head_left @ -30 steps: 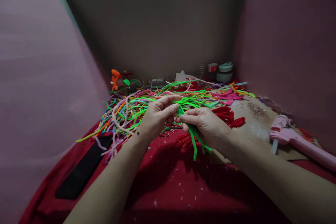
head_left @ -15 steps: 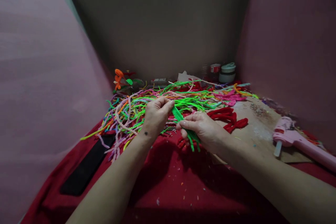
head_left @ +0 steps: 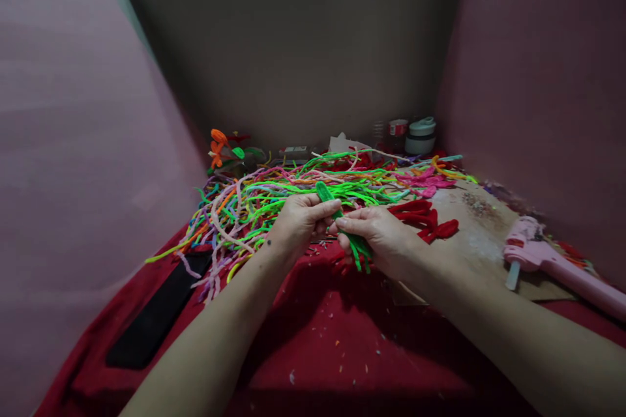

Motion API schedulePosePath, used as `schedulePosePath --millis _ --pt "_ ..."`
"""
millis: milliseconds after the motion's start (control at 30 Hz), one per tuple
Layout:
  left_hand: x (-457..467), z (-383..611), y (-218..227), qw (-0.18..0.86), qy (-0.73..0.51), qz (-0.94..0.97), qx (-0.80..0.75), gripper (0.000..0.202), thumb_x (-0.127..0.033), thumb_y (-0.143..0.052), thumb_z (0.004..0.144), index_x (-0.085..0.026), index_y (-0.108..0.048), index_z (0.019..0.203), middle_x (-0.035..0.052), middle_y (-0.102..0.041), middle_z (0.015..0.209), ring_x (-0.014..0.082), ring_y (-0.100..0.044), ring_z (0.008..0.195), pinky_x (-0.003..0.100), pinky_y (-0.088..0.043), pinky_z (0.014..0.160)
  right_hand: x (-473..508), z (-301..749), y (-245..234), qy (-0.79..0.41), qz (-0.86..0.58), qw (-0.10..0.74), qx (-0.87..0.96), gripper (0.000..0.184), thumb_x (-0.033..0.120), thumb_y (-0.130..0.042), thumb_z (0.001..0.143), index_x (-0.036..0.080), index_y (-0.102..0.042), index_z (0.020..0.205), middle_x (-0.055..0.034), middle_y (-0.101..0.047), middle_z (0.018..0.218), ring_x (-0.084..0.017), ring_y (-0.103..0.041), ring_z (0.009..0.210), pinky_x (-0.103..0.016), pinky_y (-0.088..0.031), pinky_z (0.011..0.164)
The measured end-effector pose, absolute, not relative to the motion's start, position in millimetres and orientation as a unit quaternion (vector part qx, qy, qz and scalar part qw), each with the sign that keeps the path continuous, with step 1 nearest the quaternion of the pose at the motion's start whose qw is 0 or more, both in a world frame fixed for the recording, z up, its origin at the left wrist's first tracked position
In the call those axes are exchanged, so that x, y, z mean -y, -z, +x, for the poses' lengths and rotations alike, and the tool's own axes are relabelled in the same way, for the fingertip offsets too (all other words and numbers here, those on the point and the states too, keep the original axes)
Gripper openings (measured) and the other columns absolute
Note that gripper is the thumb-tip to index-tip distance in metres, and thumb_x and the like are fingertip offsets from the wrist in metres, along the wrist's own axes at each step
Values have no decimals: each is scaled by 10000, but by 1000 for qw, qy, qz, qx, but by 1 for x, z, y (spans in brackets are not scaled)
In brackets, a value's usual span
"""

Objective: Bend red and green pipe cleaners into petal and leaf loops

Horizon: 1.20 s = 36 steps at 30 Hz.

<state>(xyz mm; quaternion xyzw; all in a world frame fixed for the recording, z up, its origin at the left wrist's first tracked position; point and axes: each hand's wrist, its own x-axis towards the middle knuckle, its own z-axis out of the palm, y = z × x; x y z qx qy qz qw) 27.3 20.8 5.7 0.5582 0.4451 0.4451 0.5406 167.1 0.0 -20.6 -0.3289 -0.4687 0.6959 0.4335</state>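
Observation:
Between my hands is a bundle of green pipe cleaners [head_left: 360,246], folded into a rounded loop at its upper end with loose ends hanging below. My left hand [head_left: 302,220] pinches it near the middle, thumb on top, just under the loop. Close beside it, my right hand [head_left: 374,231] grips the lower part, and its fingers hide some of the strands. Behind both hands spreads a heap of many-coloured pipe cleaners [head_left: 259,199]. Red looped pipe cleaners [head_left: 425,220] lie just beyond my right hand.
A pink glue gun [head_left: 533,251] rests on a cardboard sheet [head_left: 482,260] at the right. On the red cloth [head_left: 313,352] at the left is a black strip [head_left: 151,319]. An orange pipe-cleaner flower [head_left: 218,146] and a lidded pale-green container [head_left: 420,137] stand at the back.
My left hand has slid down the green bundle from its tip towards my right hand, so the rounded loop now shows above it. My right hand keeps its grip.

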Motion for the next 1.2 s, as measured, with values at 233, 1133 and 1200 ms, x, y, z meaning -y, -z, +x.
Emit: schedulePosePath --millis 233,1133,1200 --pt "-24 27 -4 494 -531 518 -453 332 -304 -705 609 -151 -433 495 -60 -440 370 39 -335 284 172 -237 302 2 163 21 -701 -330 435 458 148 207 -542 745 93 -616 686 9 -533 480 -72 -466 382 -206 -388 398" --pt "-28 28 7 519 -470 531 -478 303 -328 -704 611 -113 -537 477 20 -539 413 68 -450 338 180 -295 344 -3 166 25 -678 -353 447 464 133 195 -555 723 122 -581 616 8 -540 504 -62 -452 398 -196 -379 413" --pt "-29 28 9 534 -482 516 -464 284 -320 -710 605 -112 -548 499 21 -539 408 85 -485 358 188 -341 368 -4 167 24 -680 -356 443 463 136 203 -552 728 120 -590 627 7 -540 499 -65 -452 392 -201 -385 409"
